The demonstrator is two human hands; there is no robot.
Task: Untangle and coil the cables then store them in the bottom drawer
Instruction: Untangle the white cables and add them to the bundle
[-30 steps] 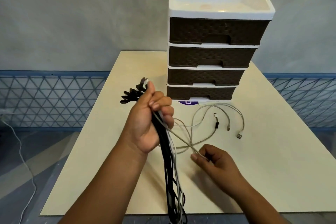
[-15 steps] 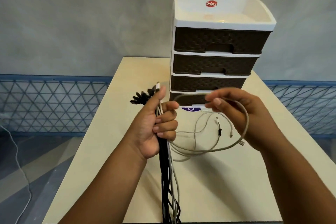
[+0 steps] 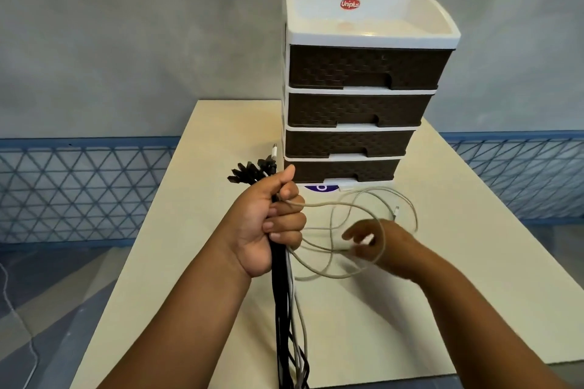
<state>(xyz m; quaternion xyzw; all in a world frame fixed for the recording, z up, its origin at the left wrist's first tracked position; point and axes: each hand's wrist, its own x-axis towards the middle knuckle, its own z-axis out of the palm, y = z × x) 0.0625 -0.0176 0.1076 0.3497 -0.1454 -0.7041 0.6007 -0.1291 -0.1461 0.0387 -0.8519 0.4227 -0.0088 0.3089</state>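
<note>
My left hand [image 3: 268,224] grips a bundle of black and white cables [image 3: 284,309] upright over the table; their plug ends [image 3: 249,172] fan out above my fist and the rest hangs past the table's front edge. A grey cable [image 3: 328,276] loops from that fist out to the right over the table. My right hand [image 3: 388,246] is blurred low inside that loop, the cable crossing it; whether it holds the cable is unclear. A brown and white drawer unit [image 3: 363,69] stands behind, its bottom drawer [image 3: 341,169] closed.
The cream table [image 3: 474,246] carries more loose grey cable with a white plug [image 3: 396,210] in front of the drawers. A purple sticker [image 3: 320,188] lies under the unit. Blue lattice railing [image 3: 79,193] runs behind, and a white cord [image 3: 19,319] trails on the floor at left.
My right hand went from the table up to the drawers with the grey cable pinched, then dropped back low, leaving a wide loop. My left hand kept its grip on the bundle.
</note>
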